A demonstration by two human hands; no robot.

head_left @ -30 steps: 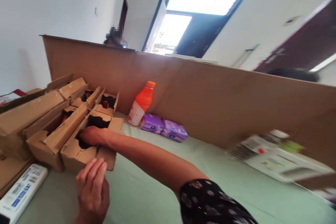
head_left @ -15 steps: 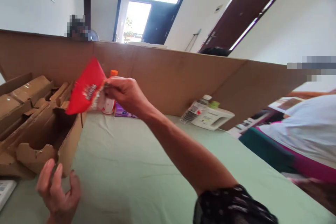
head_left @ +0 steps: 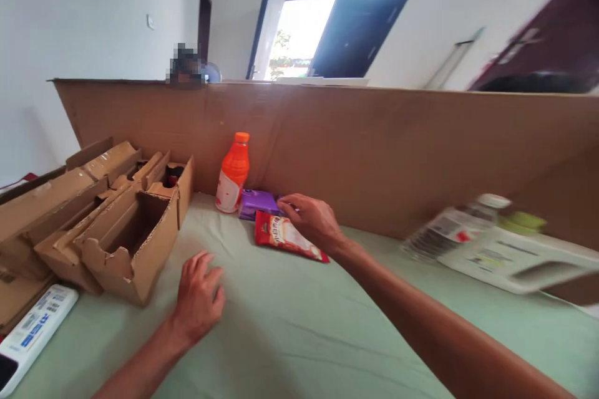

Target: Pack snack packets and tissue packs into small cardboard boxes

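My right hand [head_left: 316, 218] is over the far part of the table, fingers bent and slightly apart, with nothing visible in them. Just below it a red and white packet [head_left: 290, 237] lies flat on the green cloth [head_left: 262, 312]. Its fingertips overlap the edge of a purple package [head_left: 259, 201] behind that packet; whether they touch it I cannot tell. An orange bottle with a white label [head_left: 233, 173] stands upright to the left of the package. My left hand [head_left: 199, 293] hovers over the cloth, loosely curled with the thumb apart, to the right of an open cardboard box [head_left: 156, 262].
More cardboard boxes [head_left: 60, 196] are crowded at the left, with a white device [head_left: 40, 330] in front. A cardboard wall [head_left: 365, 149] runs along the back. At the right, a clear plastic bottle [head_left: 444, 234] and a white jug [head_left: 510, 262] lean against it.
The red packet, earlier held up in my right hand, now lies on the cloth, released. My left hand has moved away from the box front. The view has turned left.
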